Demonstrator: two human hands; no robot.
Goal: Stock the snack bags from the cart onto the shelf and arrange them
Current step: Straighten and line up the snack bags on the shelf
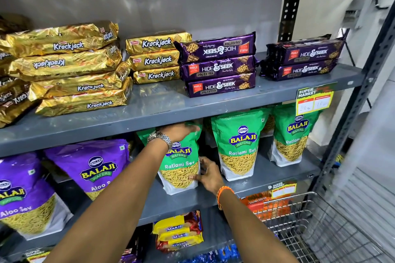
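A green Balaji Ratlami Sev bag stands upright on the middle shelf. My left hand, with a metal watch at the wrist, grips the bag's top edge. My right hand, with an orange thread at the wrist, holds its lower right side. Two more green Ratlami Sev bags stand to the right on the same shelf. Purple Aloo Sev bags stand to the left. The wire cart is at the lower right; I see no bags in it.
The upper shelf carries gold Krackjack packs and purple Hide & Seek packs. Marie biscuit packs lie on the lower shelf. A yellow price tag hangs from the upper shelf edge. A perforated upright frames the rack on the right.
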